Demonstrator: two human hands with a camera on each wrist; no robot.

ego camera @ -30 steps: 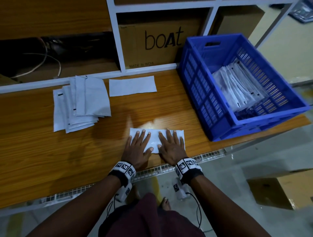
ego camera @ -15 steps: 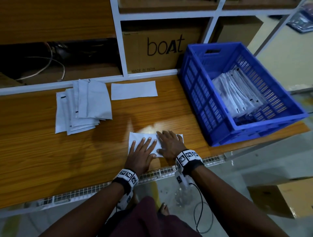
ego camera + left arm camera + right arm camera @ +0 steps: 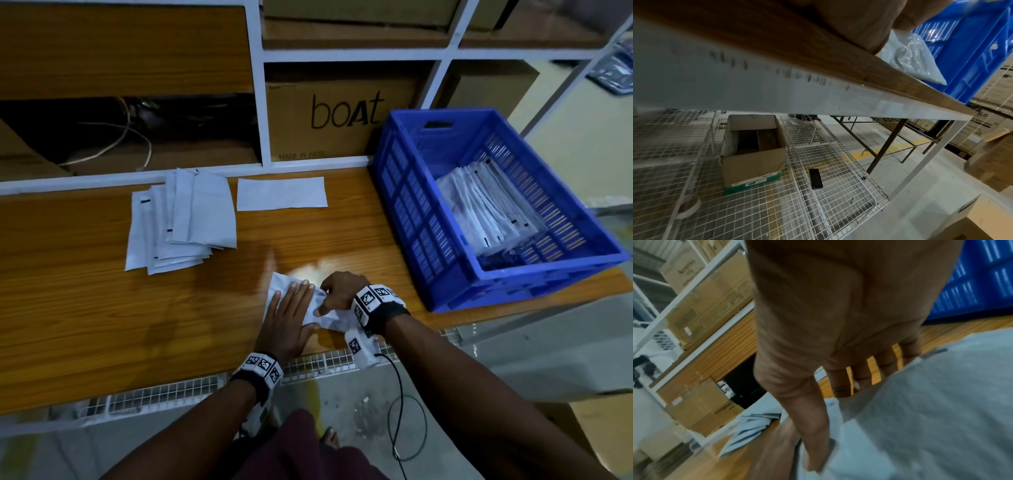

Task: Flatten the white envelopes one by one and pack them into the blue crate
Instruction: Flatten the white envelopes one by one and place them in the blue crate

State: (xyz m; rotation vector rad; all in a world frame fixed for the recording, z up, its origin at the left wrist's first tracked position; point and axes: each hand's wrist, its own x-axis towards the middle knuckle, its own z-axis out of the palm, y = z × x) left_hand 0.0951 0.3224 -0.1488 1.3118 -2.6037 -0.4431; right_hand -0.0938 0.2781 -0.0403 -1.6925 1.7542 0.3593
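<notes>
Head view: I see the left hand (image 3: 287, 322) spread flat, fingers straight, pressing the white envelope (image 3: 279, 291) onto the wooden surface (image 3: 102, 308) near its front edge. The right hand (image 3: 337, 293) is beside it, fingers curled over the envelope's right end, which is rumpled and lifted off the wood. The blue crate (image 3: 424, 219) stands to the right on the same surface, with flattened envelopes (image 3: 486, 209) stacked inside. A loose pile of envelopes (image 3: 181, 219) lies further back on the left, and a single flat envelope (image 3: 281, 193) between that pile and the crate.

Right wrist view adds what the head camera hides: the thumb on top and the fingers (image 3: 840, 382) under the raised sheet, so the hand pinches the envelope (image 3: 931, 402). Blurred, though.

Left wrist view sits below the front edge, so I get only the heel of the left hand and a crinkled corner of the envelope (image 3: 914, 60) with the crate wall (image 3: 972, 48) behind. It alone shows the wire shelf (image 3: 777, 203) underneath, carrying an open cardboard box (image 3: 754, 151) and a dark flat object (image 3: 816, 178).
</notes>
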